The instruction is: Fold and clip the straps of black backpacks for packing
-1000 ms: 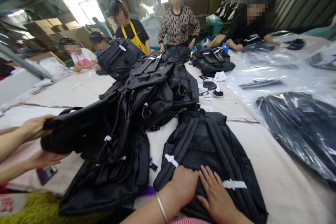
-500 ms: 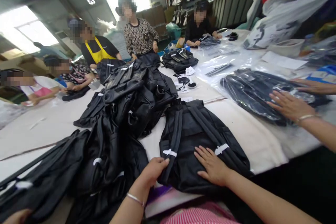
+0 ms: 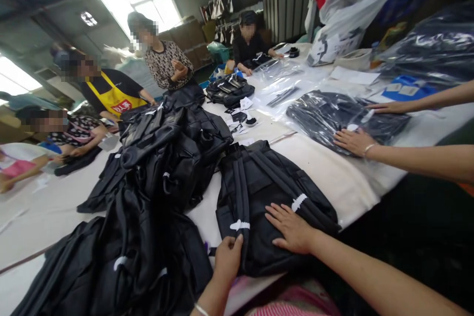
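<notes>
Left hand (image 3: 227, 258) shifted, pinching strap (image 3: 245, 207); right hand (image 3: 294, 232) flat; backpack (image 3: 262, 192) lengthwise, top pointing away.

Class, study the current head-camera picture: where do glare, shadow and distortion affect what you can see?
Head view: the large window is blown out white; head view: glare streaks the plastic-covered bag; head view: deep shadow hides detail below the table, lower right; head view: wide-angle distortion seems to stretch the wearer's right forearm.
</notes>
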Available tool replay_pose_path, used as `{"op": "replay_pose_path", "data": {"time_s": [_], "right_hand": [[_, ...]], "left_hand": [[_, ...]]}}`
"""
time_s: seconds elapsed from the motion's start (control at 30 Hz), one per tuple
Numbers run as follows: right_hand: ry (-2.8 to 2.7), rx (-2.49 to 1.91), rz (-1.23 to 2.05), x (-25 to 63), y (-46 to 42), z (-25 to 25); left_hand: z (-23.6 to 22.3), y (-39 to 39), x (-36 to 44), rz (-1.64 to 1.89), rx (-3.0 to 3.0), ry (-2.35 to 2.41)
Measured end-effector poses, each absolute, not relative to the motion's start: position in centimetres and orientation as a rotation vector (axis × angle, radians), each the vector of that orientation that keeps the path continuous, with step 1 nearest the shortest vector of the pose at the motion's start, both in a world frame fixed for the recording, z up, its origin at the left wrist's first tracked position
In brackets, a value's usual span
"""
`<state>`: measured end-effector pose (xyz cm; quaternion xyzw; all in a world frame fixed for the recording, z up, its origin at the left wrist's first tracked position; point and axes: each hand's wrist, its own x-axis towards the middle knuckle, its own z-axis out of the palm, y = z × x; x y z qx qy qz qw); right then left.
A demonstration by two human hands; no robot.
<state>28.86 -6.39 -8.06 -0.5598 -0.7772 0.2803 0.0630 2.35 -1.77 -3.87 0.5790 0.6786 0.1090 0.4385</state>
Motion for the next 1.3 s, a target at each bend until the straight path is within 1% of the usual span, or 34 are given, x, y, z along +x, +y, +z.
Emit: {"op": "replay_pose_path", "data": {"time_s": [0.07, 0.13, 0.2, 0.27, 0.33, 0.4, 0.5, 0.57, 0.67, 0.73, 0.77, 0.8, 0.87, 0.97, 1.07, 1.13, 1.3], "right_hand": [[-2.341, -1.743, 0.863, 28.3, -6.6, -7.3], [-2.29, -1.797, 0.846, 27.6, -7.3, -6.6], [-2.238, -1.775, 0.801, 26.9, -8.2, -6.1], [-2.234, -1.693, 0.794, 26.5, -8.9, -6.1], [-2.257, -1.643, 0.838, 26.3, -9.2, -6.4], [-2.273, -1.648, 0.869, 26.1, -9.2, -6.6], [-2.314, -1.671, 0.836, 25.6, -9.2, -6.1], [-2.333, -1.669, 0.707, 25.5, -9.7, -4.9], [-2.206, -1.748, 0.278, 26.6, -10.5, -3.2], [-1.979, -1.974, 0.009, 28.5, -10.6, -2.7], [-1.863, -2.128, -0.053, 29.7, -10.5, -2.7], [-1.776, -2.277, -0.059, 31.0, -10.3, -2.9], [-1.709, -2.489, 0.057, 33.6, -9.7, -3.4], [-1.691, -2.552, 0.341, 36.5, -8.6, -4.0], [-1.575, -2.586, 0.542, 37.7, -7.9, -4.7], [-1.535, -2.648, 0.577, 37.6, -7.6, -5.5], [-1.54, -2.703, 0.503, 36.7, -7.6, -7.2]], "left_hand": [[-3.5, -1.8, 1.9, 0.341, 1.747, 1.71], [-3.1, -1.9, 1.3, 0.452, 2.137, 1.595], [-3.5, -2.2, 1.2, 0.477, 2.468, 1.301], [-4.5, -2.7, 1.8, 0.349, 2.673, 0.997], [-5.7, -3.2, 3.1, 0.169, 2.75, 0.883], [-6.5, -3.4, 4.4, 0.031, 2.738, 0.925], [-6.7, -3.2, 5.3, -0.047, 2.695, 0.964], [-6.4, -3.1, 5.1, -0.032, 2.675, 0.969], [-6.0, -3.1, 4.6, -0.016, 2.613, 1.013], [-5.9, -3.1, 4.5, -0.005, 2.554, 1.034], [-5.8, -3.1, 4.4, 0.012, 2.524, 1.036], [-5.8, -3.1, 4.3, 0.034, 2.494, 1.03], [-5.7, -2.9, 4.1, 0.092, 2.427, 1.011], [-5.5, -2.4, 3.2, 0.19, 2.302, 0.971], [-5.4, -2.3, 2.6, 0.264, 2.187, 0.992], [-5.6, -2.6, 2.8, 0.226, 2.197, 1.038], [-5.7, -3.6, 4.9, 0.013, 2.286, 1.193]]}}
